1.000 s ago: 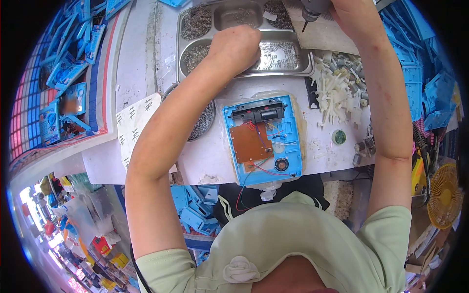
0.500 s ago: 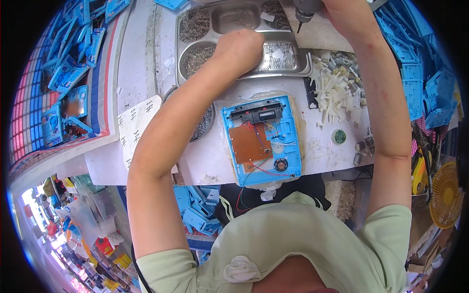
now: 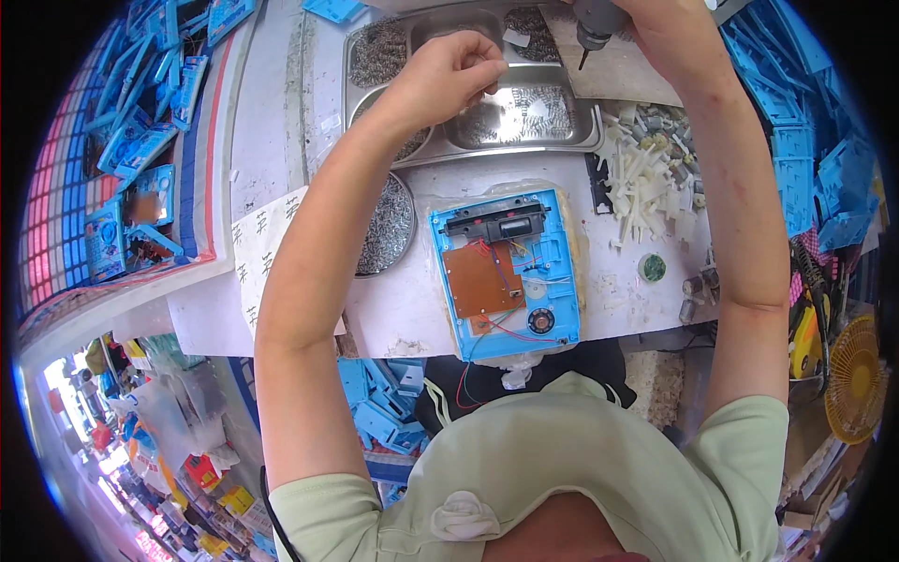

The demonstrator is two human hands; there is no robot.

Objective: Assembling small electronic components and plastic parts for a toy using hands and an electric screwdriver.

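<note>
Over the steel compartment tray (image 3: 599, 140) my left hand (image 3: 448, 77) is raised, thumb and fingers pinched together; whatever lies between them is too small to make out. Small screws and springs fill the tray's compartments. At the top edge my right hand (image 3: 660, 28), partly cut off by the frame, is closed around a dark electric screwdriver (image 3: 599, 21), its bit pointing down. Nearer me on the table lies an open blue plastic housing (image 3: 560, 323) with a brown circuit board (image 3: 476, 279), a black mechanism (image 3: 494, 221), coloured wires and a small round speaker (image 3: 541, 321).
A round dish of screws (image 3: 389, 229) stands left of the housing. To its right are a pile of white plastic parts (image 3: 646, 187), a green round piece (image 3: 652, 268) and small motors (image 3: 698, 284). Blue housings (image 3: 131, 150) are heaped at the far left, others (image 3: 791, 140) at the right.
My left hand has lifted and drawn back left from the tray's near right compartment, its fingers now visible in a pinch. The right hand and screwdriver have shifted only slightly.
</note>
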